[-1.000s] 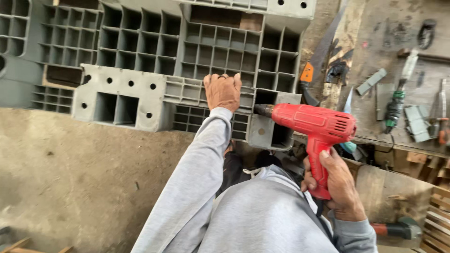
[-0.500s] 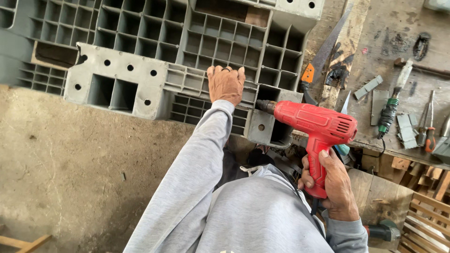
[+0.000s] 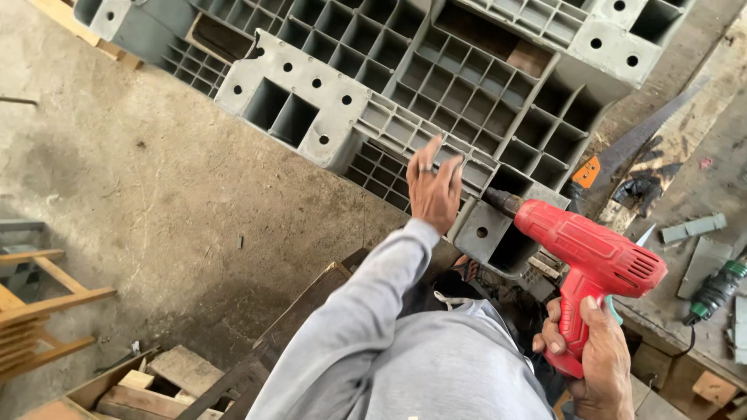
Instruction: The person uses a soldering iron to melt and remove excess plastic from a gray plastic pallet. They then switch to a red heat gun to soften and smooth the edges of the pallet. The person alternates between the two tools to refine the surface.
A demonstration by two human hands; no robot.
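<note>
The left hand (image 3: pixel 433 185) has lifted its fingers open, now only lightly touching the grey plastic pallet (image 3: pixel 436 78). The right hand (image 3: pixel 595 359) still grips the red drill (image 3: pixel 591 260), its tip at the pallet's near corner block.

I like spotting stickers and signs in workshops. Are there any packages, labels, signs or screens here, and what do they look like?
No packages, signs or screens show.
Orange tag: small angular patch on the dark saw lying right of the grey plastic pallet, just above the red drill; any marks on it are too small to tell.
</note>
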